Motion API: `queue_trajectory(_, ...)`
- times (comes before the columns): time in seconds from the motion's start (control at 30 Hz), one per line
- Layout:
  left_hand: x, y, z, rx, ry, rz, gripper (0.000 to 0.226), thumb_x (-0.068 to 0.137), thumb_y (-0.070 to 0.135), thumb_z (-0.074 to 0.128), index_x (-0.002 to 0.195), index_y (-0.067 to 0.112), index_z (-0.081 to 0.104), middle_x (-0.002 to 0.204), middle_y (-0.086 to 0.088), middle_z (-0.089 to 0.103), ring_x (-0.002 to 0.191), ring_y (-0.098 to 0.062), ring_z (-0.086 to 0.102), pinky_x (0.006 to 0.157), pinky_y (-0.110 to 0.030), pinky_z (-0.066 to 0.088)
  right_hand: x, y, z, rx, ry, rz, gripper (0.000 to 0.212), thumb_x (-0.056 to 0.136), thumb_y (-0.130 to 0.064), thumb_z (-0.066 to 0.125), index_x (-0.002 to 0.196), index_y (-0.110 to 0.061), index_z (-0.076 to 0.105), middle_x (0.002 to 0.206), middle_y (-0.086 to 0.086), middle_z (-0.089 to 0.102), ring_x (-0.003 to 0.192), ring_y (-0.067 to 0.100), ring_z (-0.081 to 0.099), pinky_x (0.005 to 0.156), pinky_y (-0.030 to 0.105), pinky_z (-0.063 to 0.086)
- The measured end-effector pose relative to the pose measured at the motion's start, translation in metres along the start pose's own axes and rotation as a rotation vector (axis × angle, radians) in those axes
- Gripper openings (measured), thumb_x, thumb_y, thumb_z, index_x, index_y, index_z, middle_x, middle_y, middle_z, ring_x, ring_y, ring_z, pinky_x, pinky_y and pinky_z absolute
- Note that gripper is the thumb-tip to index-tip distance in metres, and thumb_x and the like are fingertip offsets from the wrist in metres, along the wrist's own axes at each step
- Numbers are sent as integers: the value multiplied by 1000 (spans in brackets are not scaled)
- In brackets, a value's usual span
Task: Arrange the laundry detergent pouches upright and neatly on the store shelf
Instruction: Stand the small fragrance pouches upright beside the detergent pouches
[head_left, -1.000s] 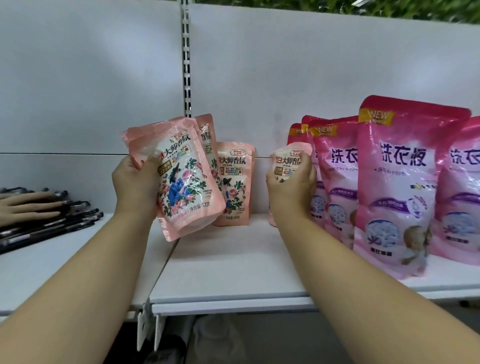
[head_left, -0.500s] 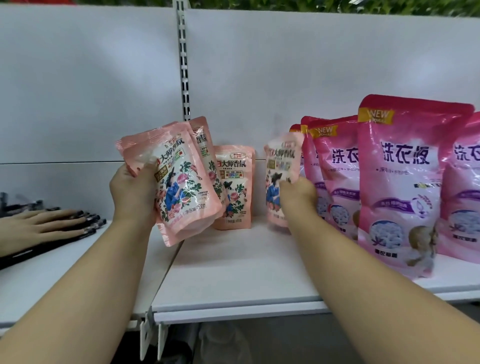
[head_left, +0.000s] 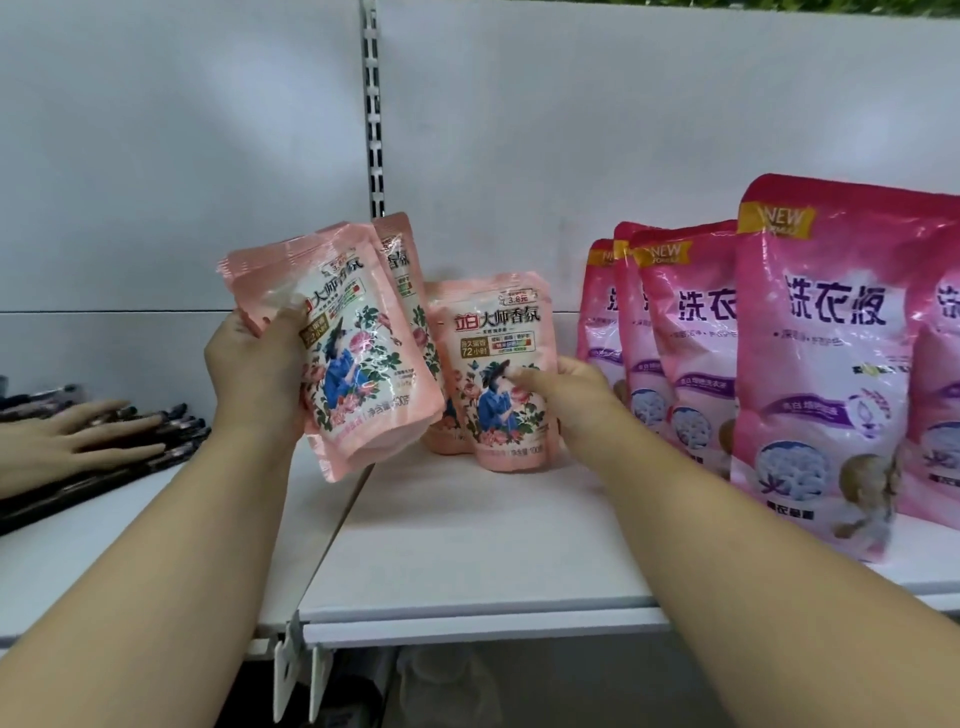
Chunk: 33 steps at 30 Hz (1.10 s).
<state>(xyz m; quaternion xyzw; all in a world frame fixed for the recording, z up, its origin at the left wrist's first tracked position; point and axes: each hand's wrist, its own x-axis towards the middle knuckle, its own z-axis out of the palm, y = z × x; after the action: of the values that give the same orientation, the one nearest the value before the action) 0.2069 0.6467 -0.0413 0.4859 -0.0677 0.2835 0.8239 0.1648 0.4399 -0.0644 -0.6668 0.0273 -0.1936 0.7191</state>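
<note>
1. We see the left hand (head_left: 254, 374) at centre left of the frame, raised above the shelf (head_left: 467, 551). Its fingers and thumb curl round a stack (head_left: 358, 358) of pale pink floral pouches, thumb on the front face. The stack tilts, tops leaning to the upper left, bottoms clear of the shelf. At least two pouches are in it; the exact count we cannot tell.
2. The right hand (head_left: 566, 395) is at centre frame. Its thumb presses on the front of an upright pouch (head_left: 504, 374); the fingers wrap round the pouch's right edge and go out of view behind it. We read this as a grip on that pouch.
3. The upright pouch stands on the shelf, near the back panel (head_left: 571, 130), base on the board. Another pale pouch (head_left: 441, 410) stands just behind it to its left, mostly hidden.
4. Right of the frame: a row of large magenta bags (head_left: 821, 364) stands upright on the same shelf, the nearest one foremost. The right hand lies just beside the leftmost bag; contact we cannot confirm.
5. Left edge of the frame: a third hand (head_left: 72, 441), fingers flat and spread, rests on a pile of dark pens (head_left: 130, 452) on the adjoining shelf.
6. A slotted upright (head_left: 373, 104) runs down the back panel at upper centre.
</note>
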Motion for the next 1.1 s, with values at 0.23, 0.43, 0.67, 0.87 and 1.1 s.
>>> queue_trajectory(0.23,6,1,-4,3,50,12,9,86,16,62,79,21,59,88,-2,68,91,-24,68,83,-44,55,18,8,15,244,-98,183,14,84,1,58,95,-6,61,87,14,70,76,26,67,66,37,53)
queue_trajectory(0.43,10,9,-10,-96,179,49,10,84,13,63,78,20,59,83,1,67,78,-14,69,65,-28,57,31,2,15,275,-41,110,9,84,-1,61,91,-6,62,90,13,70,73,25,67,66,39,55)
queue_trajectory(0.67,4,11,-5,-1,92,101,10,86,16,61,77,21,59,80,5,66,75,-13,65,68,-27,53,47,14,36,132,56,90,13,83,-12,65,87,-18,55,96,12,68,81,29,68,79,46,55)
queue_trajectory(0.87,6,15,-8,-59,151,126,13,86,14,63,76,22,59,80,6,66,72,-9,66,64,-24,54,64,19,45,-190,161,-79,53,76,-29,71,124,-22,50,131,7,40,113,29,52,98,42,46)
queue_trajectory(1.1,11,15,-12,-39,158,190,12,85,14,64,77,21,58,77,6,65,64,-4,63,62,-20,52,65,26,32,-10,86,146,90,67,-35,80,135,-13,25,130,16,48,111,33,56,96,45,46)
